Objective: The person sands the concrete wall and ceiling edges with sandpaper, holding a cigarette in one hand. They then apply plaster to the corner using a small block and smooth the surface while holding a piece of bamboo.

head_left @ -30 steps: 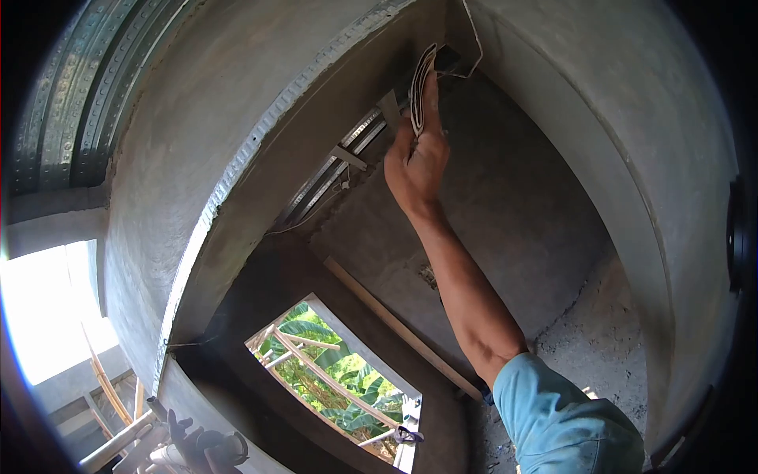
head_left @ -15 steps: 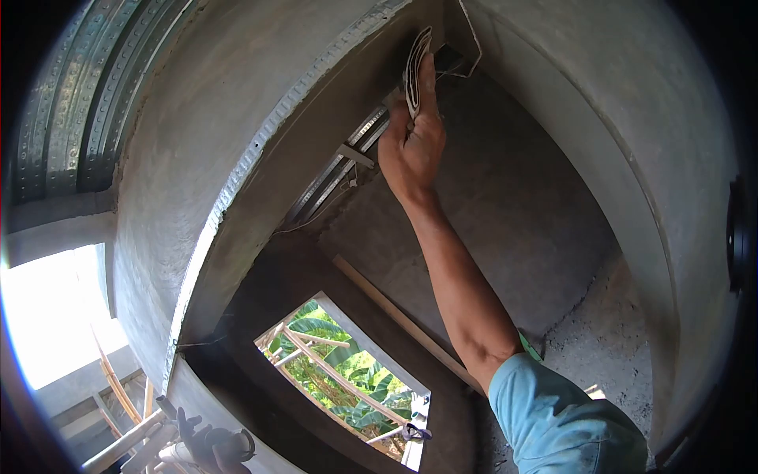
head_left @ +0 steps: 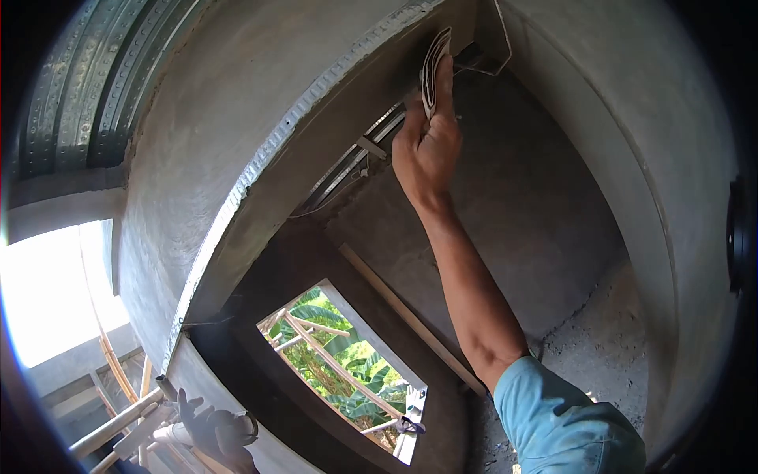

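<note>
My right hand (head_left: 427, 150) is raised high, reaching up to the underside of a grey plastered beam (head_left: 332, 130). Gripped between its thumb and fingers is a folded paper pad (head_left: 434, 71), its pale layered edges facing me. The pad's upper end overlaps the beam's dark face. A ragged, whitish edge (head_left: 257, 162) runs along the beam's near side. My left hand is out of view.
Below is a window opening (head_left: 418, 375) with poles and plants outside. Bamboo poles (head_left: 118, 426) and a grey glove-like shape (head_left: 221, 434) sit at lower left. A long board (head_left: 410, 320) leans inside; ribbed metal sheeting (head_left: 75, 103) is overhead. A bent wire (head_left: 505, 47) hangs near my hand.
The view has shifted slightly, so the beam and my right hand appear further right. My right hand still grips the folded paper pad near the beam.
</note>
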{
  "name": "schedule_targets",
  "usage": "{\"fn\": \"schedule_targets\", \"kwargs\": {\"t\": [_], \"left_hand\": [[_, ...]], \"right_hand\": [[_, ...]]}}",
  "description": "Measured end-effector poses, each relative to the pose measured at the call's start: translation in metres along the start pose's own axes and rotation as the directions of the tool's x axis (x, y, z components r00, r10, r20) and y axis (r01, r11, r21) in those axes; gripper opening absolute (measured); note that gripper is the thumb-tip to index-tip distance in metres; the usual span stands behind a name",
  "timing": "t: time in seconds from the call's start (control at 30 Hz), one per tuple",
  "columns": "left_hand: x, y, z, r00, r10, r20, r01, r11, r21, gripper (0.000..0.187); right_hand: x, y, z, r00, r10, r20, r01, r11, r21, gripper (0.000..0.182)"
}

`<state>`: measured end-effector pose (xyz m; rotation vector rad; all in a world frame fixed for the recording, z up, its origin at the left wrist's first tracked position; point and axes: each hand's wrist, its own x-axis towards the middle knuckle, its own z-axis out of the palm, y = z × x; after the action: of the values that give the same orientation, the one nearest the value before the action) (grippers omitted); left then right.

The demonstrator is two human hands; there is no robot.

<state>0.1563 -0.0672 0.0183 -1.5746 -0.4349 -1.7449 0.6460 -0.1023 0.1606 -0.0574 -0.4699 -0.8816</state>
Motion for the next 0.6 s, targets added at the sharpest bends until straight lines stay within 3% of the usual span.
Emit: {"fn": "schedule_targets", "kwargs": {"t": [0.07,0.17,0.2,0.27,0.37,0.47,0.53,0.6], "left_hand": [[-0.005,-0.010,-0.003,0.996,-0.071,0.046,0.069,0.997,0.034,0.038],[-0.001,-0.001,0.002,1.000,-0.028,0.009,0.027,0.999,0.035,0.031],[-0.001,-0.001,0.004,0.999,0.024,-0.030,-0.024,1.000,-0.007,0.030],[-0.004,-0.005,-0.001,0.999,-0.039,0.003,0.039,0.999,0.001,0.029],[-0.003,-0.005,-0.001,0.999,-0.049,-0.015,0.048,0.999,-0.017,0.029],[-0.002,0.007,0.001,0.988,-0.156,-0.006,0.156,0.988,0.000,0.029],[-0.001,0.012,0.001,0.988,-0.149,0.037,0.147,0.988,0.038,0.030],[-0.002,0.008,0.002,0.990,-0.139,0.026,0.138,0.990,0.035,0.030]], "right_hand": [[0.000,0.001,0.027,0.997,-0.053,-0.053,0.052,0.999,-0.010,0.057],[-0.051,-0.028,0.065,0.990,-0.112,-0.089,0.106,0.992,-0.071,0.055],[-0.081,-0.037,0.076,0.997,-0.079,0.002,0.079,0.996,-0.033,0.056],[-0.133,-0.059,0.082,0.978,-0.042,0.205,0.033,0.998,0.046,0.059],[-0.184,-0.077,0.060,0.839,-0.107,0.534,-0.006,0.979,0.205,0.065],[-0.173,-0.080,0.006,0.864,-0.055,0.501,-0.012,0.992,0.129,0.059],[-0.138,-0.061,0.001,0.971,-0.037,0.238,0.019,0.997,0.080,0.055],[-0.084,-0.050,0.004,0.999,-0.011,0.036,0.006,0.990,0.140,0.054]]}}
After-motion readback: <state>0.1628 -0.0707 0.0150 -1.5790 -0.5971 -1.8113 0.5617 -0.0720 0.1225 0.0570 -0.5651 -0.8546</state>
